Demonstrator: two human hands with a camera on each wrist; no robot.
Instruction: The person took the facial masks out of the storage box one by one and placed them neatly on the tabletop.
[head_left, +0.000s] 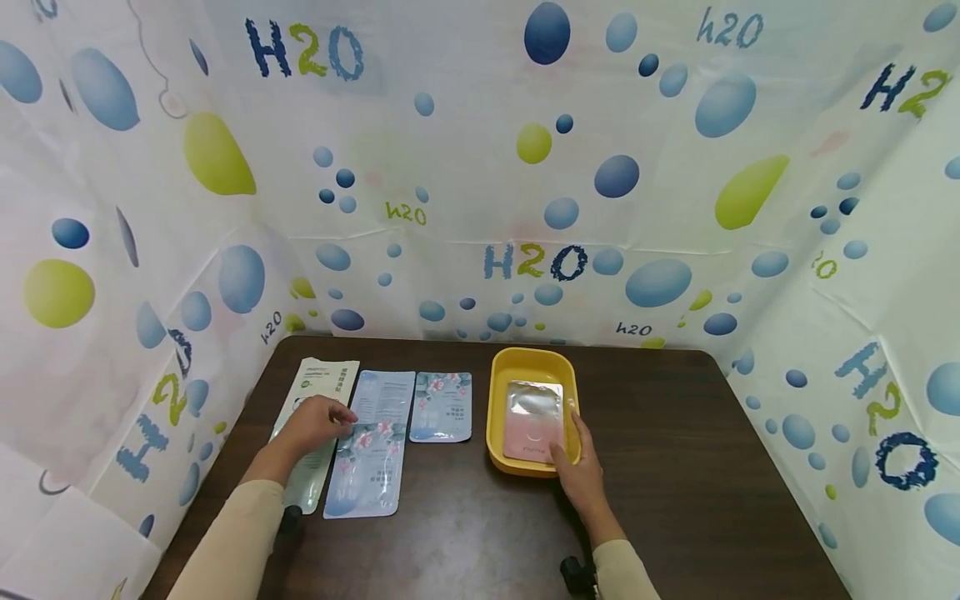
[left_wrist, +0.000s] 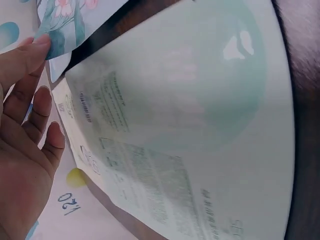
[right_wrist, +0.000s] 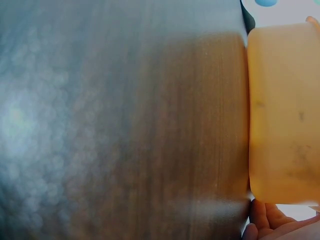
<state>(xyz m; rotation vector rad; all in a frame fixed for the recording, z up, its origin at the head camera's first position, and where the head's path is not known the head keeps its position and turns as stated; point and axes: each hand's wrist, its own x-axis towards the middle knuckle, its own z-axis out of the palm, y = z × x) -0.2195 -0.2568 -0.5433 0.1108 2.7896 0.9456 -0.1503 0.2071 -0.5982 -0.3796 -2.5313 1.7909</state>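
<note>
A long pale-blue packet with pink flowers (head_left: 369, 475) lies at left centre on the table. My left hand (head_left: 318, 421) pinches its left edge between thumb and forefinger, the other fingers loosely bent, as the left wrist view shows. Under that hand lies a long pale-green packet with printed text (left_wrist: 150, 125), partly hidden by it in the head view. My right hand (head_left: 583, 471) grips the right side of a yellow plastic tray (head_left: 495, 446), its thumb over the rim. Inside the tray is a pink and silver packet (head_left: 534, 421), close to that thumb.
A smaller blue floral packet (head_left: 441, 407) lies between the long blue one and the tray. The dark wooden table (head_left: 675, 467) extends to the right. Behind and beside it hangs a white curtain (head_left: 465, 133) with blue and green dots.
</note>
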